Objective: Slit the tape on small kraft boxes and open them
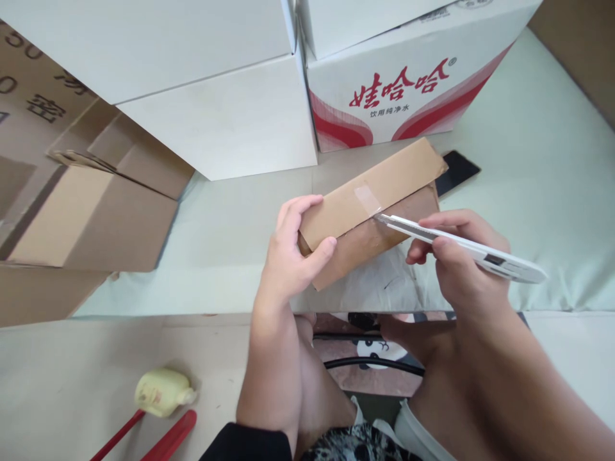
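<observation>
A small brown cardboard box (353, 246) lies at a slant on the pale green cloth surface, with a strip of clear tape (368, 200) across the edge of its lid. My left hand (295, 246) grips the box's left end, thumb on the near edge and fingers over the top. In my right hand (464, 253) is a white utility knife (509, 261), held like a pen. Its blade is out, and the tip touches the box at the lower end of the tape, along the lid seam.
White cartons (216, 121) and a red-and-white water carton (398, 96) stand behind the box. A dark phone (459, 171) lies just beyond its right end. Brown cardboard boxes (120, 218) fill the left. On the floor are a yellow bottle (162, 392) and red handles (170, 436).
</observation>
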`<state>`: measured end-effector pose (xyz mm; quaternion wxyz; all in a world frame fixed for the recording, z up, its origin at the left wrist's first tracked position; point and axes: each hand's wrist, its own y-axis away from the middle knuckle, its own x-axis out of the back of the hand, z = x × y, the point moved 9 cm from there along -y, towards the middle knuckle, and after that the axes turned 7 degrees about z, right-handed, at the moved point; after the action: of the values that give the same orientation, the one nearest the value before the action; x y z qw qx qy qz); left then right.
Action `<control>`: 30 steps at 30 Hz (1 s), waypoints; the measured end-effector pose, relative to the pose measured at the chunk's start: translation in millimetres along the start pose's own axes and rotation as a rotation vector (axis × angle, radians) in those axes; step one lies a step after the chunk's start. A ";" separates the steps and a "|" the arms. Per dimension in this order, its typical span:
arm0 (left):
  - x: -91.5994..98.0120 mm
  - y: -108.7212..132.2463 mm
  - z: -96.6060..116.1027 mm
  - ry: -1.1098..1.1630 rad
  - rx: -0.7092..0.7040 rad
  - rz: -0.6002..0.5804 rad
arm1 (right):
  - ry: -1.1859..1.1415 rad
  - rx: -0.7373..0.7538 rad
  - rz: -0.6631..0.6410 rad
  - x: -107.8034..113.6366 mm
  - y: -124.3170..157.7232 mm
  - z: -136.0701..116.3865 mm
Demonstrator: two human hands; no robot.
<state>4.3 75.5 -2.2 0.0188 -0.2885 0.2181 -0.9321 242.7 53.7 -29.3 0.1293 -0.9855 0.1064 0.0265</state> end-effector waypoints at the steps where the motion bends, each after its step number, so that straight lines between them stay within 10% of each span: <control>1: 0.1 0.1 0.2 0.002 -0.002 0.003 | -0.010 -0.001 0.004 -0.3 -0.2 -0.4; 30: 2.2 -1.8 -3.4 -0.008 0.011 -0.033 | -0.211 -0.129 0.053 11.9 -24.1 -10.5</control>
<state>0.7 78.1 -2.8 0.0059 -0.2957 0.2083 -0.9323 259.9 71.3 -14.1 0.0755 -0.9803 0.1165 0.1402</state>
